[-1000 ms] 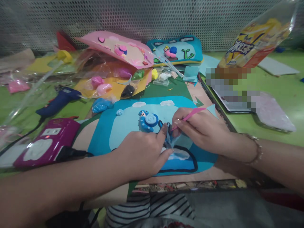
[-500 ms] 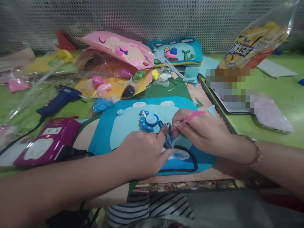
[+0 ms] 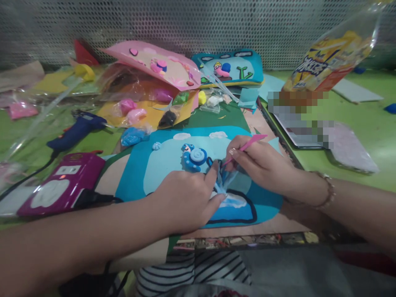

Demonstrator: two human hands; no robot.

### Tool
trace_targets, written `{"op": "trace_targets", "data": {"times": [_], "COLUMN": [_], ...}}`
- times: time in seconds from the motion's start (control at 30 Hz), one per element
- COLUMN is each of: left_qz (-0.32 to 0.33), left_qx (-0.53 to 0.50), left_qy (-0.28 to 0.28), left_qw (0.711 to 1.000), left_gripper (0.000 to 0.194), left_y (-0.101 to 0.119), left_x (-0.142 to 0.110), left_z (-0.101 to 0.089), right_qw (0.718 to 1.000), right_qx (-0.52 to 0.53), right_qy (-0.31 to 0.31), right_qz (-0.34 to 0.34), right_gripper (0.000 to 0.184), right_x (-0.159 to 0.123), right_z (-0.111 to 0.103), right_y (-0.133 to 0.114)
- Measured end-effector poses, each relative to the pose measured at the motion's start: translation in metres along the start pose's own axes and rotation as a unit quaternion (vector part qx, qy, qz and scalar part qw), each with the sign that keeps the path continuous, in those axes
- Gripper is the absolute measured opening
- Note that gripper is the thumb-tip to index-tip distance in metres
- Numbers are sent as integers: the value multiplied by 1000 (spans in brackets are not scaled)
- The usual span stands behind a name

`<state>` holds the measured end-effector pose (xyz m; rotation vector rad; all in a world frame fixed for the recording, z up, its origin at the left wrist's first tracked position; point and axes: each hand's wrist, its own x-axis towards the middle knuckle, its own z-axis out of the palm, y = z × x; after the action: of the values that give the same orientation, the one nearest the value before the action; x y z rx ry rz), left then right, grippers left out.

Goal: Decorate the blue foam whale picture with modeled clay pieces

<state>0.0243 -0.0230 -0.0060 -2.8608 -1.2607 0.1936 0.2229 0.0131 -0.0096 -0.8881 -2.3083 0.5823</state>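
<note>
My right hand (image 3: 255, 163) grips a pink clay modelling tool (image 3: 250, 143) like a pen. The tool's lower end is at a blue-and-white clay shape (image 3: 225, 181) with a black outline, partly hidden by my fingers. My left hand (image 3: 192, 200) lies over the picture, index finger touching the clay shape and thumb apart near its base. Under both hands is a blue paper sheet (image 3: 133, 175) with rounded corners. Left of my fingers, a blue clay snail (image 3: 194, 156) sits on it. A black clay line (image 3: 253, 210) edges a blue-and-white area below.
A blue glue gun (image 3: 78, 128) and a magenta power strip (image 3: 66, 179) lie at left. Bagged clay, including a blue lump (image 3: 133, 136), is behind the sheet. Decorated pouches (image 3: 230, 68) stand at the back; a snack bag (image 3: 324, 66) and a tablet-like device (image 3: 297, 132) are at right.
My right hand and the pink tool have shifted slightly up and to the right, showing more of the clay shape. My left hand stays in nearly the same place.
</note>
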Motion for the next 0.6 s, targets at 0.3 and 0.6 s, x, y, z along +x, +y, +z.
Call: {"op": "trace_targets", "data": {"times": [0.3,0.6], "left_qz": [4,-2], "left_qx": [-10,-8], "left_qy": [1,-7], "left_qw": [1000,1000], "left_gripper": [59,60], "left_y": [-1,-1], "left_x": [0,0], "left_z": [0,-2], "right_qw": [1000,999], "right_qx": [-23,32], "right_qy": [-4,13], "right_qz": [6,10], "right_gripper": [22,22], "right_x": [2,2], "right_z": [-1,-1], "right_y": [-3,-2]}}
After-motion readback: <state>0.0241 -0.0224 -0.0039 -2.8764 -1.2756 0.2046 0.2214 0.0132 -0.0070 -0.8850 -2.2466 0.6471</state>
